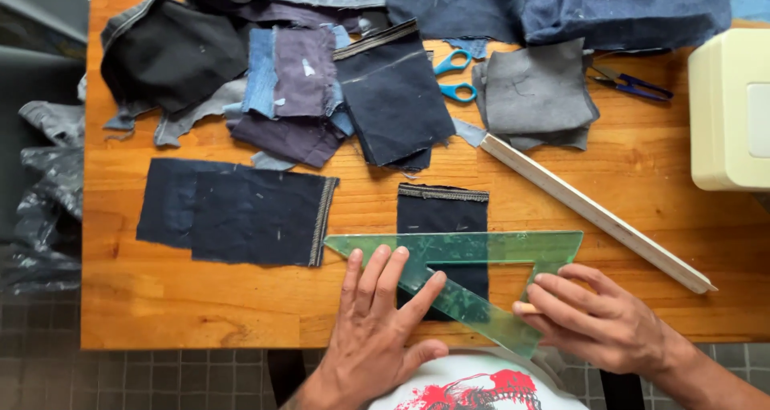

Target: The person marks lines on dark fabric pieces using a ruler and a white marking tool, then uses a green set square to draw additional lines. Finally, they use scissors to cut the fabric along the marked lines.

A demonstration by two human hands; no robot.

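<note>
Head view, looking straight down: nearest to me, my left hand [377,322] lies flat and spread, fingers pressing the slanted edge of a green see-through set square [473,253] down against the wooden table [241,306]. It grips nothing; it just pins the set square in place. My right hand [593,318] is curled at the set square's right side, fingertips pinched around something small and pale, perhaps a piece of chalk, though I cannot tell for sure what it is.

Under the set square lies a small dark navy denim piece [441,217], upright on the table, its stitched hem at the far end; the set square's long top edge crosses it. Left of it, well apart, lies a wider dark denim patch [241,213] with a frayed hem on its right side, which almost meets the set square's left tip.

Right of my hands, a long pale wooden ruler [597,213] runs diagonally away to the upper left. Farther off sit a grey fabric stack [537,93], blue-handled scissors [453,73] partly under cloth, a dark square of denim [397,97], purple and light-blue scraps [289,89], and a black piece [168,53]. Small snips with blue handles [634,83] lie at far right, beside a cream-coloured machine [730,109]. Big blue cloth [561,5] is heaped along the far edge.
</note>
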